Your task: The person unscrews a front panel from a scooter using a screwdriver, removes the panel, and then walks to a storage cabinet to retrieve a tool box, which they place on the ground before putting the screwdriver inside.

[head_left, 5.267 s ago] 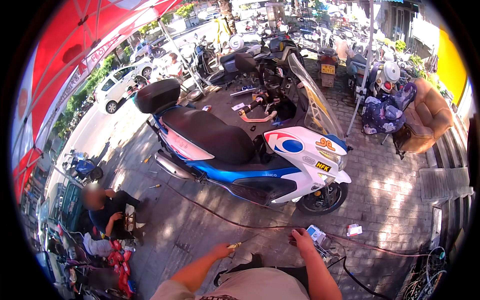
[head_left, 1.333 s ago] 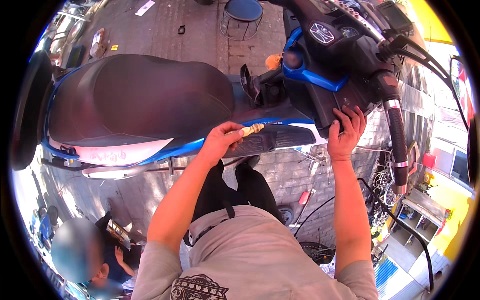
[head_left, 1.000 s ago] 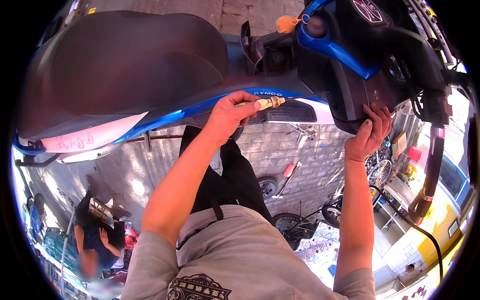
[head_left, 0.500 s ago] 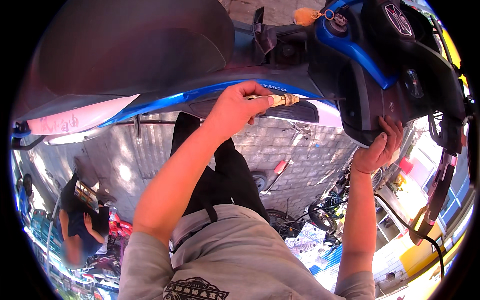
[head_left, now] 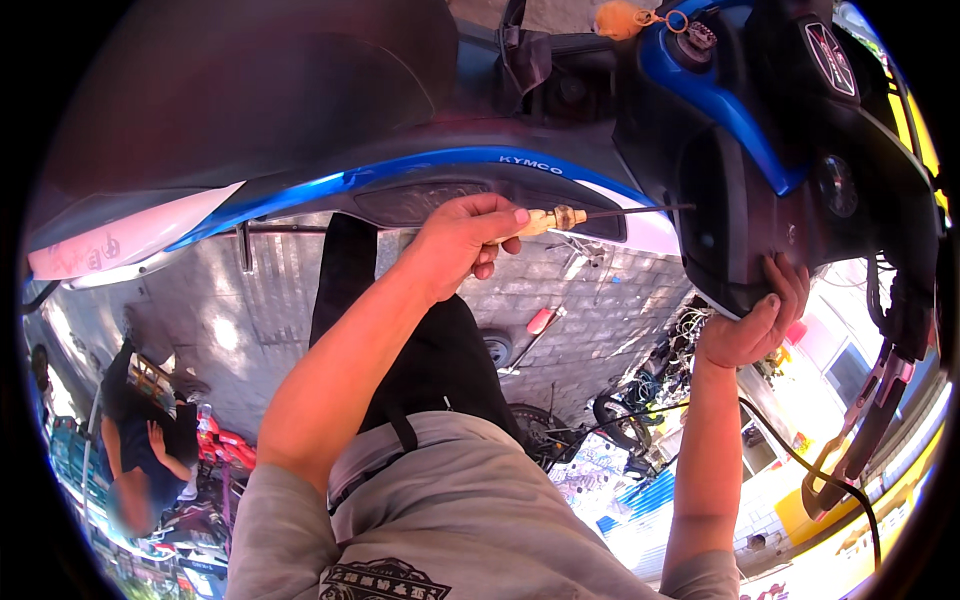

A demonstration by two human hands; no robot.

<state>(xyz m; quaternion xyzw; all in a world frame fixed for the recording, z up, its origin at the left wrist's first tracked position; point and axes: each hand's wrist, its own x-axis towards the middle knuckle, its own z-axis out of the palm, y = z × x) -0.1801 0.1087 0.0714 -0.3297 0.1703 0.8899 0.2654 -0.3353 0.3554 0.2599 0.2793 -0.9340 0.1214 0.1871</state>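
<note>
My left hand (head_left: 455,242) is closed round the yellowish handle of a screwdriver (head_left: 552,219). Its thin dark shaft points right, and the tip reaches the edge of the dark inner front panel (head_left: 735,220) of a blue, black and white scooter. Whether the tip sits in a screw is too small to tell. At the panel's near lower edge, my right hand (head_left: 745,330) grips the plastic, fingers over the face and thumb at the rim. The scooter's blue side trim (head_left: 420,160) runs behind my left hand.
A large dark seat (head_left: 260,90) fills the upper left. An orange fluffy key charm (head_left: 622,19) hangs by the ignition. The handlebar lever (head_left: 860,430) juts out at right. On the paving lie a red-headed tool (head_left: 540,320) and a small wheel (head_left: 495,348). Another person (head_left: 150,430) is at lower left.
The view has shifted slightly. My left hand has moved a little down and left with the screwdriver, whose tip stays at the panel's edge. My right hand keeps its grip on the panel.
</note>
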